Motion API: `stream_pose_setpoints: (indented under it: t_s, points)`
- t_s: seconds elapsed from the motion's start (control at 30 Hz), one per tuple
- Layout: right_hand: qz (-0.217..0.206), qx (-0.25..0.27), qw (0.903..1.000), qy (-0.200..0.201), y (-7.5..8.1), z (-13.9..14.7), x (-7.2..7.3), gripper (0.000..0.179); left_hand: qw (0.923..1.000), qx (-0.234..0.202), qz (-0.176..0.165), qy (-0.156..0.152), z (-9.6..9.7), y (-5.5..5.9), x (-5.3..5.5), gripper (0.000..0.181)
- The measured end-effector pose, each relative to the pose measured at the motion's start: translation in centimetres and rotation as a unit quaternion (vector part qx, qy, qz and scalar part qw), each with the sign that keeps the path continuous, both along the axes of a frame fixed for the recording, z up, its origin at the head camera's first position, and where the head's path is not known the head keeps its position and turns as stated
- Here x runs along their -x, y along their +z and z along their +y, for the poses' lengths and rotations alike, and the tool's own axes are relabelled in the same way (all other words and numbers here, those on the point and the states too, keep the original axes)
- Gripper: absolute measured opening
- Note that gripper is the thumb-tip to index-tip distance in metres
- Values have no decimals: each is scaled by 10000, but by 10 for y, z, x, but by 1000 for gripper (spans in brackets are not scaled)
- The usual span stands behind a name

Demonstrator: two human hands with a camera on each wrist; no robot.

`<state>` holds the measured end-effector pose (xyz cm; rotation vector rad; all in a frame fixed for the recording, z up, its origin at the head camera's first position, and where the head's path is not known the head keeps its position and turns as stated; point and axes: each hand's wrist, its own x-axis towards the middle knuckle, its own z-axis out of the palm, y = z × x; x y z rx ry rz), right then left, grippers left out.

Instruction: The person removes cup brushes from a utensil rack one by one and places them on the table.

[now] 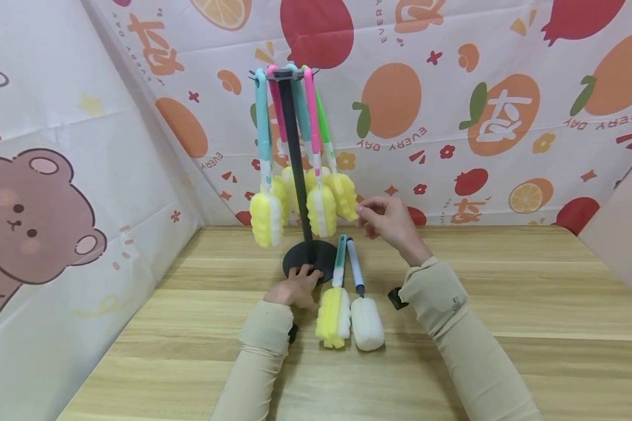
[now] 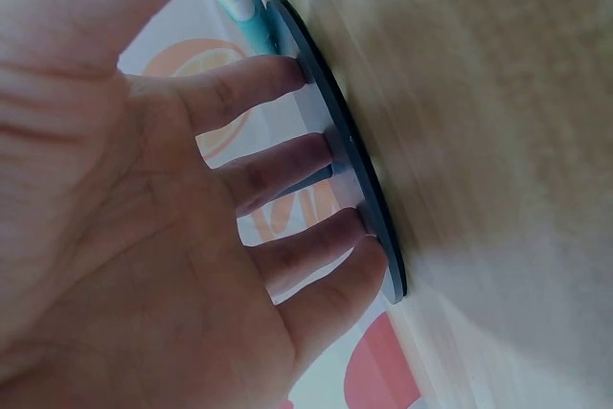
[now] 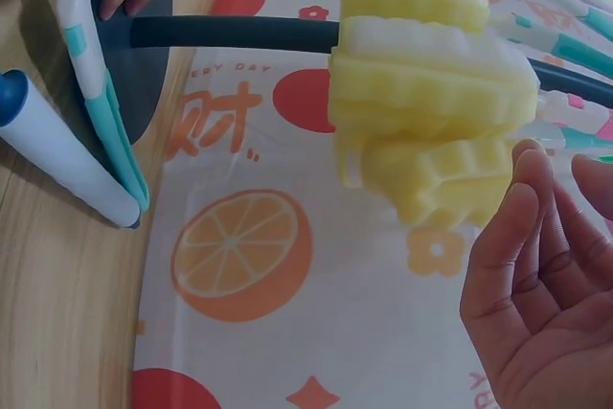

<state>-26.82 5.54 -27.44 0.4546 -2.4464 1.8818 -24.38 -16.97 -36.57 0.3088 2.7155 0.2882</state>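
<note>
A black stand [image 1: 298, 175] holds several sponge bottle brushes hanging by their handles, with teal, pink and green grips. My left hand [image 1: 295, 287] rests on the stand's round base [image 1: 289, 264]; in the left wrist view its fingertips [image 2: 285, 72] press the base from above, fingers extended. My right hand [image 1: 390, 225] is beside the hanging green-handled brush [image 1: 342, 196], fingertips right at its yellow sponge. In the right wrist view the right hand's fingers [image 3: 522, 213] are loosely bent, the thumb apart from them and nothing between.
On the table [image 1: 479, 327], in front of the base, lie a yellow-and-white sponge brush [image 1: 333, 318] with a green handle and a white sponge brush [image 1: 367, 324] with a pale blue handle. A fruit-print cloth [image 1: 442, 105] stands behind, a bear-print cloth [image 1: 137, 146] at left.
</note>
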Motion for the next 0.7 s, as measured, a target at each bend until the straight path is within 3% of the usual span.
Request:
stream_pose_setpoints:
  t_s: [0.7]
  points:
    - [390, 302, 9987, 104, 12, -16, 3, 23, 9999, 86, 75, -42, 1, 0, 0, 83]
